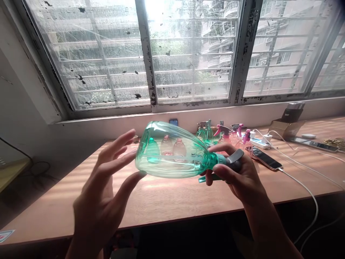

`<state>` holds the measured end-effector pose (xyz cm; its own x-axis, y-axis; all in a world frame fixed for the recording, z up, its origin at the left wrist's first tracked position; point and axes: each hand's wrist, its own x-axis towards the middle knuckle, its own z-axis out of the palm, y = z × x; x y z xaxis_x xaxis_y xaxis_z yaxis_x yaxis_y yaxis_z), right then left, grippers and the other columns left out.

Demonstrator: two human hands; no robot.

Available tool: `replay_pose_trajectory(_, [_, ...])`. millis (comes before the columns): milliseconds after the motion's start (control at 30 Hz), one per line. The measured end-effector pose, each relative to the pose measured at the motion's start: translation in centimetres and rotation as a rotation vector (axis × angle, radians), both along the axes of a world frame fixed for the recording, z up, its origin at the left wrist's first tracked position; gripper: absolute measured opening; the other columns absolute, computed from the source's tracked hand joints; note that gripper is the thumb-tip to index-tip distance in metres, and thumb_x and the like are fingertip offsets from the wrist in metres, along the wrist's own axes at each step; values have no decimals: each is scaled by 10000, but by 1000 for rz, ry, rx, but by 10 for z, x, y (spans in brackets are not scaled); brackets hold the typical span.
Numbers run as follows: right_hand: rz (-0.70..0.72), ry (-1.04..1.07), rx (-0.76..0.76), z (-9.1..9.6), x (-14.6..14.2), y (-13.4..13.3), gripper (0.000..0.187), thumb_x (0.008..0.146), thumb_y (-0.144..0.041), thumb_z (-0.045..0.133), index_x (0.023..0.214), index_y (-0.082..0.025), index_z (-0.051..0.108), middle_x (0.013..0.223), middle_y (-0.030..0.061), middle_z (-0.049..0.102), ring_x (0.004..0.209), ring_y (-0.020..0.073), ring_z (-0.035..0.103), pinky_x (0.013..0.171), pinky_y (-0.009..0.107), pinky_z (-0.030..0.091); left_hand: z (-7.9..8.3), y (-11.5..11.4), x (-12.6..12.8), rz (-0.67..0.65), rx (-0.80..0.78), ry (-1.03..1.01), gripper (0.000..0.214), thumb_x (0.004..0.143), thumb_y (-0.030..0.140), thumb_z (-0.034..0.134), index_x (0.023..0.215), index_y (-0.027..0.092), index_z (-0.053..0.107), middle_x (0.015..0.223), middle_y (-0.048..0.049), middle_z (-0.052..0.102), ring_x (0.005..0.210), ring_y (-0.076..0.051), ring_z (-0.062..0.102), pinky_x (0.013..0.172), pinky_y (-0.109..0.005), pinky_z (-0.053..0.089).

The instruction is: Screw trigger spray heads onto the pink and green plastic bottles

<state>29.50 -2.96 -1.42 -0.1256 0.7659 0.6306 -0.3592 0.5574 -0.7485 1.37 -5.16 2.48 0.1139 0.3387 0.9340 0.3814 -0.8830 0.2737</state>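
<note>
A clear green spray bottle [185,169] is held on its side above the table, its base to the left and its grey and green trigger head to the right. My right hand [239,176] is closed around the neck and trigger head. At the base, the thumb and a fingertip of my left hand [102,190] pinch the edge, while the other fingers are spread. Through the clear wall I see a green bottle [153,153] and two pinkish bottles [166,147] without spray heads, standing on the table behind.
On the wooden table [167,205], several green and pink spray bottles [225,135] stand at the back. To their right are a white power strip [258,142], a phone [265,158] on a white cable [304,185], and a box [284,129]. A window [188,54] is behind.
</note>
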Motion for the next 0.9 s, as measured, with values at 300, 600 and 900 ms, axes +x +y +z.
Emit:
replay_pose_trajectory(300, [181, 6, -260, 4, -1, 1, 389, 901, -448, 989, 1084, -191, 762, 729, 14, 840, 578, 159, 788, 605, 247, 670, -4, -9, 2, -236, -14, -106, 757, 825, 166, 961, 1490, 432, 719, 1422, 119, 821, 1481, -322, 704, 1353, -564, 548])
replay_pose_trajectory(600, [502, 56, -243, -2, -7, 13, 322, 994, -443, 898, 1084, -159, 777, 800, 68, 884, 548, 123, 776, 567, 189, 649, 0, -9, -6, 35, 213, 69, 692, 914, 125, 847, 1537, 391, 706, 1322, 12, 737, 1494, -299, 680, 1350, -426, 560])
replay_pose_trajectory(900, [519, 59, -279, -4, -9, 15, 357, 1001, -489, 877, 953, -147, 789, 752, 64, 865, 510, 114, 759, 591, 191, 660, -5, -18, -2, -145, 24, -103, 534, 869, 618, 923, 1373, 532, 771, 1267, 19, 788, 1454, -382, 689, 1386, -714, 457])
